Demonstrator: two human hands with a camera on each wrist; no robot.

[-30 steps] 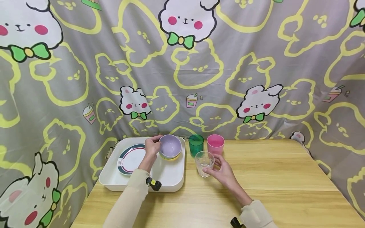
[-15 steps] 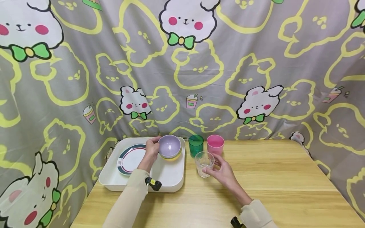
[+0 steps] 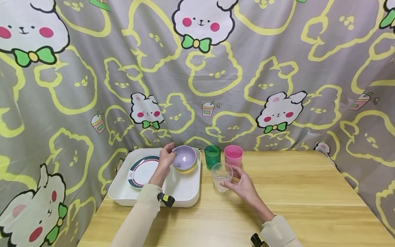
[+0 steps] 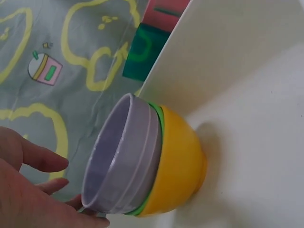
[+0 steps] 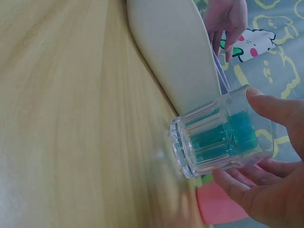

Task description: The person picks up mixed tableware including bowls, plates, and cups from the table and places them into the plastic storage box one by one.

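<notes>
A purple bowl [image 4: 123,156] sits nested on a stack, with a thin green bowl edge [image 4: 160,123] and a yellow bowl [image 4: 183,166] beneath it. The stack stands in the right part of a white tub [image 3: 185,192]. Beside the purple rim is my left hand [image 3: 167,159]; its thumb and fingers are parted, and in the left wrist view the lower fingertips are at or very near the rim. My right hand [image 3: 242,183] holds a clear glass [image 3: 222,176] between thumb and fingers. Upright, the glass is on or just above the wooden table.
A plate [image 3: 144,171] with a dark green rim lies in the tub, left of the bowls. Behind the clear glass stand a green cup [image 3: 212,157] and a pink cup [image 3: 233,155]. A patterned curtain [image 3: 197,79] hangs along the table's [image 3: 293,192] back edge.
My left hand has loosened its hold on the purple bowl's rim and drawn slightly away, fingers spread. The bowl sits on the stack. My right hand and the clear glass have hardly moved.
</notes>
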